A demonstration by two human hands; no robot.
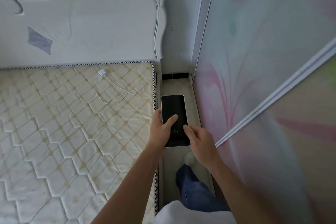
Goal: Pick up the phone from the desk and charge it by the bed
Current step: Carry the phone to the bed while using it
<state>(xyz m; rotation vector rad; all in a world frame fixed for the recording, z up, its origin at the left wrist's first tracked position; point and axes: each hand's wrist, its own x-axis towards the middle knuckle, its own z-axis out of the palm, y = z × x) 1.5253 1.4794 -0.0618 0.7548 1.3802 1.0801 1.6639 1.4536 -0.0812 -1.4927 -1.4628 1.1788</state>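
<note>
A phone (174,109) with a dark screen and a white rim is held over the narrow gap beside the bed. My left hand (161,131) grips its left edge from below, thumb lying across the screen. My right hand (198,140) touches the phone's lower right corner with its fingertips. A white charger plug (101,73) lies on the bare mattress (63,123) near the headboard, and its white cable (127,92) loops toward the mattress's right edge, its free end lying loose. A wall socket (172,28) sits right of the headboard.
The white headboard (81,23) stands at the back. A wardrobe with flower-patterned sliding doors (263,78) closes off the right side. The floor strip (179,85) between bed and wardrobe is narrow; my leg in blue jeans (192,187) stands in it.
</note>
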